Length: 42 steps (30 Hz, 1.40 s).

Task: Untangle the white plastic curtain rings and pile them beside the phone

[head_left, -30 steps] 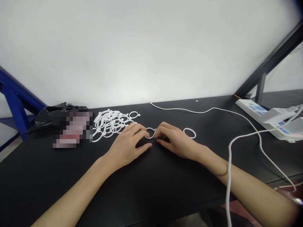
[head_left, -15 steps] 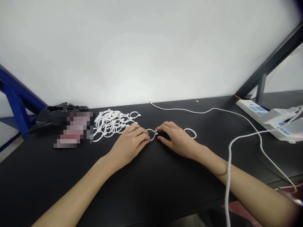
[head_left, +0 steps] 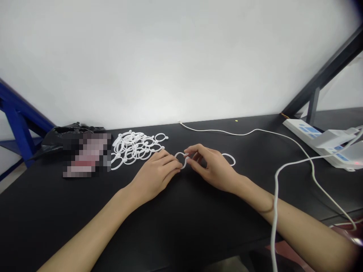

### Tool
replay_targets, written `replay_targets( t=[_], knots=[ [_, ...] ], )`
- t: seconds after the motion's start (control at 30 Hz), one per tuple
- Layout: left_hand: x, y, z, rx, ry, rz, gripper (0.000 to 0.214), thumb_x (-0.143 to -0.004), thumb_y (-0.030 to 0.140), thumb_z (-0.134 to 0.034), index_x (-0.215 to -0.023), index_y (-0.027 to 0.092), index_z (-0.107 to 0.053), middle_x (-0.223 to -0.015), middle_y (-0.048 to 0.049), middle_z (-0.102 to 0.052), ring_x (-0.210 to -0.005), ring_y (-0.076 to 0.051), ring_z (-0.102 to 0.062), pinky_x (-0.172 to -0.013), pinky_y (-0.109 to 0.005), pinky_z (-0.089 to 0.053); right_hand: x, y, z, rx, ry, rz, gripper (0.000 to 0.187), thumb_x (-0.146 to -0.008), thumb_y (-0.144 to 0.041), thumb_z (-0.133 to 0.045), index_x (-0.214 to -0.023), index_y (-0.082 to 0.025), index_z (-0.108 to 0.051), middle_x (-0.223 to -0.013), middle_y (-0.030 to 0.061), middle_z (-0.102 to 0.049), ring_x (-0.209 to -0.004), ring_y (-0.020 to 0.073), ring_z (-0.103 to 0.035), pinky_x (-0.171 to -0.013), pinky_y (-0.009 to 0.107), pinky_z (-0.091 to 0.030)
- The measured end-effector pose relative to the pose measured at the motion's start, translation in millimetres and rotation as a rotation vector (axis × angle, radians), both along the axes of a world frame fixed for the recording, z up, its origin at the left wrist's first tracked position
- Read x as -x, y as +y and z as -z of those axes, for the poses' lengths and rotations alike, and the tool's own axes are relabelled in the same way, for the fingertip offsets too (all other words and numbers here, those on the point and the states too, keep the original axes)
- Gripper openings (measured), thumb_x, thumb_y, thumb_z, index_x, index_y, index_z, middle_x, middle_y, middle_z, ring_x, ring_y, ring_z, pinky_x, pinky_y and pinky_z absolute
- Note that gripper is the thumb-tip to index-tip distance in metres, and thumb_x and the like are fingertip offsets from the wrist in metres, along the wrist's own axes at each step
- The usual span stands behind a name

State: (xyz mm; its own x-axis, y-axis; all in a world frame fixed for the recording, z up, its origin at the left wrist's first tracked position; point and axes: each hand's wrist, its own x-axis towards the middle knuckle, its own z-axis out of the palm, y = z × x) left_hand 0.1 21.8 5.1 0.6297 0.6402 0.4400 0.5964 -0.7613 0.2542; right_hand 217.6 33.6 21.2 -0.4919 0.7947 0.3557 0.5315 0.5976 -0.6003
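A small white plastic ring (head_left: 180, 159) is held between both hands just above the black table (head_left: 176, 219). My left hand (head_left: 154, 175) pinches its left side with fingers pressed together. My right hand (head_left: 211, 166) pinches the ring's right side, at its clasp, between thumb and forefinger, with the other fingers curled. A second closed white ring (head_left: 229, 159) lies flat just behind my right hand. A heap of several white rings (head_left: 134, 148) lies to the left of my left hand, near the wall.
A white cable (head_left: 286, 166) runs along the table's back and loops down over my right forearm. A white power strip with plugs (head_left: 326, 145) sits at the far right. A black bag (head_left: 68, 133) and a blurred-out object (head_left: 86, 155) lie at the left.
My right hand has lifted a little off the table and its fingers have drawn together on the ring's clasp. The ring has tipped up slightly. My left hand has barely shifted.
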Motion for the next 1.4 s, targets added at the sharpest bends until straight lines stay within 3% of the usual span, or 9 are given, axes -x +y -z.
replay_targets(
  t=[0.2, 0.53, 1.13, 1.4],
  knots=[
    [0.5, 0.4, 1.5, -0.006, 0.006, 0.026, 0.014, -0.097, 0.016, -0.050, -0.100, 0.018, -0.063, -0.099, -0.0021, -0.069, -0.091, -0.018, -0.052, -0.091, -0.037, -0.045, -0.3, -0.4, 0.4, -0.027, -0.007, -0.035, 0.022, -0.095, -0.026, -0.054, -0.116, -0.022, -0.060, -0.103, 0.0022, -0.069, -0.074, 0.0110, -0.062, -0.068, 0.025, -0.051],
    [-0.7, -1.9, 0.3, 0.006, 0.019, 0.002, 0.010, -0.095, 0.022, -0.053, -0.099, 0.019, -0.062, -0.099, -0.0026, -0.068, -0.090, -0.019, -0.053, -0.095, -0.040, -0.044, -1.5, -1.6, 2.6, -0.099, 0.016, -0.144, 0.012, -0.094, -0.021, -0.054, -0.104, -0.021, -0.061, -0.094, 0.0001, -0.065, -0.067, 0.0074, -0.058, -0.063, 0.020, -0.047],
    [-1.9, -1.5, 0.8, 0.049, 0.037, 0.032, 0.016, -0.097, 0.028, -0.052, -0.093, 0.018, -0.063, -0.094, -0.0022, -0.068, -0.086, -0.019, -0.050, -0.084, -0.035, -0.044, -1.0, -1.2, -0.6, -0.074, -0.018, -0.070, 0.007, -0.089, -0.023, -0.062, -0.096, -0.021, -0.064, -0.084, -0.0029, -0.068, -0.062, 0.0062, -0.058, -0.060, 0.017, -0.044],
    [-2.5, -1.8, 0.6, 0.067, 0.023, 0.043, 0.017, -0.097, 0.029, -0.052, -0.087, 0.018, -0.061, -0.085, -0.0008, -0.066, -0.081, -0.018, -0.047, -0.079, -0.033, -0.042, -3.4, -1.6, -2.3, -0.084, -0.038, -0.102, 0.007, -0.091, -0.023, -0.059, -0.097, -0.021, -0.063, -0.082, -0.0024, -0.067, -0.061, 0.0066, -0.057, -0.060, 0.018, -0.044]
  ],
)
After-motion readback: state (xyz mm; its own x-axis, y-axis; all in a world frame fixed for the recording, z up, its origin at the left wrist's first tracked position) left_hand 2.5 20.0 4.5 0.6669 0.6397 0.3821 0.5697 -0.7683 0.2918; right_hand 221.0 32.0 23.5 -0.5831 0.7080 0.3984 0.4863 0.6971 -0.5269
